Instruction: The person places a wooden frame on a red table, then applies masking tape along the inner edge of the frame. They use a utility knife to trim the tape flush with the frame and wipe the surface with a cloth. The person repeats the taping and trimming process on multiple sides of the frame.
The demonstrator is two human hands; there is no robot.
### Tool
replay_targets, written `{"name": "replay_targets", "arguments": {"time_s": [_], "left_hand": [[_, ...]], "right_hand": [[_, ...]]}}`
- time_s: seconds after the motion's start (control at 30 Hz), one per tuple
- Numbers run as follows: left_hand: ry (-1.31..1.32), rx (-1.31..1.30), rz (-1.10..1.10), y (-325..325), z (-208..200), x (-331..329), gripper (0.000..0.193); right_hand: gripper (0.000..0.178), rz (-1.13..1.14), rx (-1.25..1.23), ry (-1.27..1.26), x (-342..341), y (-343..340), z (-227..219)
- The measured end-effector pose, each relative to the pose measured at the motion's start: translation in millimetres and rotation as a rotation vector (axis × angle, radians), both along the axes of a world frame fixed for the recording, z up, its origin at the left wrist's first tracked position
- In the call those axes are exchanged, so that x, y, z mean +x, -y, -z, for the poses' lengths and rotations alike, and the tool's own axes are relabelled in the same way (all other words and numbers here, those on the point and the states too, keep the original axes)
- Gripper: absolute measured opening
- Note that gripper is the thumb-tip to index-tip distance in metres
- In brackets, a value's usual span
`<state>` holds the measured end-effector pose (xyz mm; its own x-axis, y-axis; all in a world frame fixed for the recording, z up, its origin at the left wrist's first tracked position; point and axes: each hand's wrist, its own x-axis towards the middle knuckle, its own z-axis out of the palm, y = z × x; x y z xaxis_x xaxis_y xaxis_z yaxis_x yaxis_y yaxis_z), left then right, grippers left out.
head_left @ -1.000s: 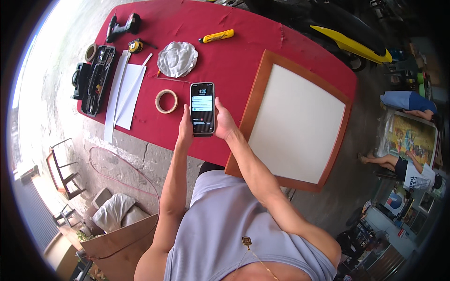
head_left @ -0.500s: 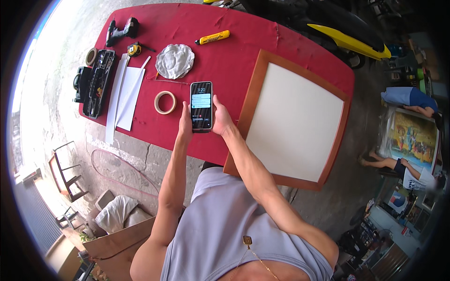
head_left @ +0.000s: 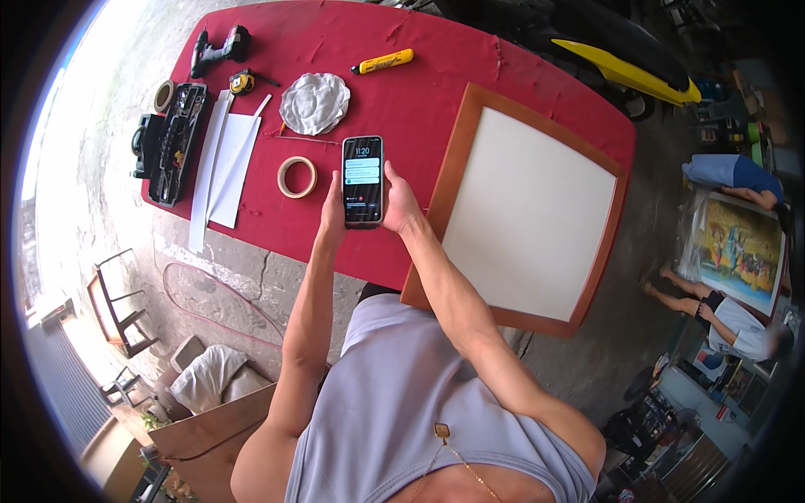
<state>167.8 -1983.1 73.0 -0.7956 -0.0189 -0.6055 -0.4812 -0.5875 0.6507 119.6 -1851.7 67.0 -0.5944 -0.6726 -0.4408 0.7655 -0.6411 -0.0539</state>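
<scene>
Between both hands I hold a smartphone [head_left: 363,189] upright, its dark screen lit with several light-blue boxes. My left hand [head_left: 334,205] grips its left edge, and my right hand [head_left: 401,201] grips the right edge, thumb up along the side. Under them spreads a table with a red cover [head_left: 335,256]. Just left of the phone lies a roll of tape [head_left: 297,177]. Beyond it sits a crumpled white cloth [head_left: 315,103]. Right of my right hand rests a brown wooden frame [head_left: 459,176] around a white panel [head_left: 528,210].
At the table's left lie a cordless drill [head_left: 220,50], a tape measure [head_left: 241,81], a black tool tray [head_left: 178,147], white paper strips [head_left: 226,168] and another tape roll [head_left: 164,96]. A yellow marker-like tube [head_left: 382,61] lies at the far side. Two people are near a colourful painting [head_left: 728,243] at right.
The phone has risen slightly away from me, still in both hands. At far right, a seated person has shifted posture. The things on the table stay put.
</scene>
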Motion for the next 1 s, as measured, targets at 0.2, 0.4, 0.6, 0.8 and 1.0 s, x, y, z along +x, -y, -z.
{"name": "replay_targets", "arguments": {"time_s": [0.2, 0.4, 0.6, 0.8, 1.0], "left_hand": [[-0.058, -0.101, 0.026, 0, -10, -4, 0.046], [0.039, -0.083, -0.092, 1, 11, -9, 0.041], [0.104, 0.103, -0.073, 10, 21, -7, 0.044], [0.102, -0.227, -0.086, 10, 37, -8, 0.025], [0.134, -0.375, -0.179, 26, 72, -18, 0.042]], "right_hand": [[0.055, 0.003, 0.021, -0.062, 0, 1, 4], [0.055, -0.047, 0.221, -0.17, 0, -3, 13], [0.063, -0.192, 0.766, -0.3, 24, -39, -6], [0.065, -0.213, 0.892, -0.44, 72, -101, -38], [0.05, -0.001, 1.178, -0.335, 128, -182, -60]]}}
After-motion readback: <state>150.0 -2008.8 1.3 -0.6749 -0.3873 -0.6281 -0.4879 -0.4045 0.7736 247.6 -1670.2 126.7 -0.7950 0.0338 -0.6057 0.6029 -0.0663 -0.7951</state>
